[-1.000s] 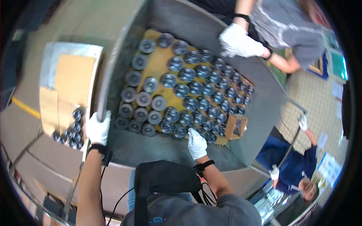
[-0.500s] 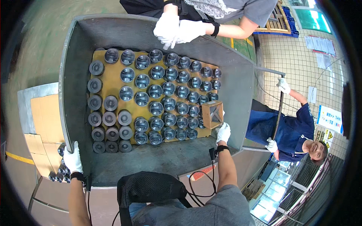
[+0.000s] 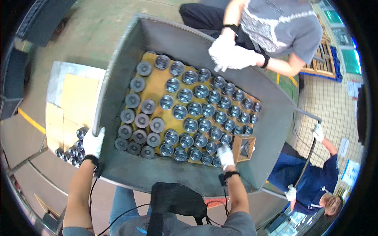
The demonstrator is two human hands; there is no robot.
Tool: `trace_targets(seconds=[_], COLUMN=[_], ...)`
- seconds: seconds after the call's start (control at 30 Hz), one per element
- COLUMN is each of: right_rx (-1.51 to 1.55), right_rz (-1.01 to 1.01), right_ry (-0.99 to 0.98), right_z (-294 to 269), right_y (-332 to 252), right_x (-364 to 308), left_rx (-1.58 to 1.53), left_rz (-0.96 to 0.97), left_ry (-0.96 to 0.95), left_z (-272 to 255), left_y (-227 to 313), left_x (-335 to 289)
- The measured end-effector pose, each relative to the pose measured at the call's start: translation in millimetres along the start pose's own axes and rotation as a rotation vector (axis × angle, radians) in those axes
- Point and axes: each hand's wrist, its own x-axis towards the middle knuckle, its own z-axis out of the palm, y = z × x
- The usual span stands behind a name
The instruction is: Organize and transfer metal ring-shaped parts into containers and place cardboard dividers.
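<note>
A grey metal bin (image 3: 271,118) holds several rows of dark metal pistons (image 3: 172,136) standing on a brown board (image 3: 151,88). Those at the left show flat matte tops; most others are turned with their hollow, shiny side up. My left hand (image 3: 94,142), in a white glove, is closed over the rim of the bin's left wall. My right hand (image 3: 225,157), gloved too, reaches in over the near-right pistons, beside a small open cardboard box (image 3: 243,148). Its fingertips are blurred against the pistons, so a hold on one cannot be made out.
Across the bin, a co-worker's gloved hands (image 3: 232,53) are together above the far wall. To the right, another person (image 3: 303,177) holds the bin's bar handle (image 3: 305,167). More pistons (image 3: 75,151) and cardboard sheets (image 3: 80,98) lie on a stand at the left.
My view has turned, so the bin appears tilted and shifted right. My right hand has moved from the cardboard box's near side to the pistons left of it. My left hand stays on the rim.
</note>
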Motion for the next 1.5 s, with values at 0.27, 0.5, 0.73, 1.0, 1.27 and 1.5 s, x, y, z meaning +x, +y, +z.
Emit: trace_targets(seconds=[0.27,0.5,0.73,1.0,1.27,1.5], right_rx=[-0.419,-0.563,-0.949,-0.951,-0.857,-0.645], right_rz=[-0.266,-0.342,-0.364,-0.374,-0.423,-0.358], right_ry=[-0.409,-0.348,-0.225,-0.226,-0.433,-0.338], right_z=[70.2,142.1,220.0,241.9,268.1,227.5], right_y=[-121.3,-168.8,-204.0,-272.7,-219.2,-217.2], right_x=[-170.8,-281.0,-329.5,-331.0,-275.0,-262.0], left_rx=[0.017,-0.241,0.088,0.349,-1.328,-0.665], left_rz=[0.042,0.167,0.567,-0.267,-0.836,-0.47], left_ry=[-0.091,-0.416,-0.321,0.77,0.556,0.35], left_z=[-19.0,-30.8,-251.3,-475.2,-469.4,-400.4], left_y=[21.4,-31.2,-216.5,-513.7,-393.3,-558.4], left_x=[-6.5,0.2,1.4,-129.1,-293.4,-197.1])
